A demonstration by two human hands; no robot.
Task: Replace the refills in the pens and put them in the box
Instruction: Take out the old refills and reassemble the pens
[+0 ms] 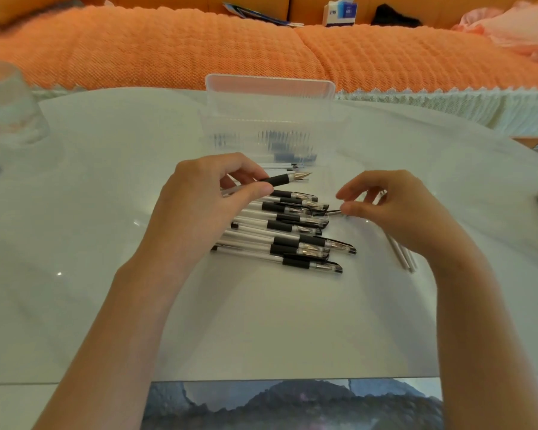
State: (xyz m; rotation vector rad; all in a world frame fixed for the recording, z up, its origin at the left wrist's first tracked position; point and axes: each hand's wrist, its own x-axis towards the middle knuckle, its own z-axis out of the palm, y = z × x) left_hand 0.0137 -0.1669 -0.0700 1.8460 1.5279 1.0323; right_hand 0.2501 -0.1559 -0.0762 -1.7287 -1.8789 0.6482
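The left hand [212,193] pinches an uncapped pen [280,180] between thumb and fingers, tip pointing toward the right hand [395,209], whose fingers are loosely curled (whether they grip anything cannot be told). Capped pens [286,234] lie piled on the surface [106,212] between the hands; the clear box [271,119] stands open just beyond the left hand, and white refills [401,256] lie under the right wrist

Left grip [212,193]: palm down, thumb and fingers pinch pen [280,179]; bare forearm angles in from lower left. Right grip [395,209]: fingers loosely curled, tips pointing left; whether holding anything unclear.
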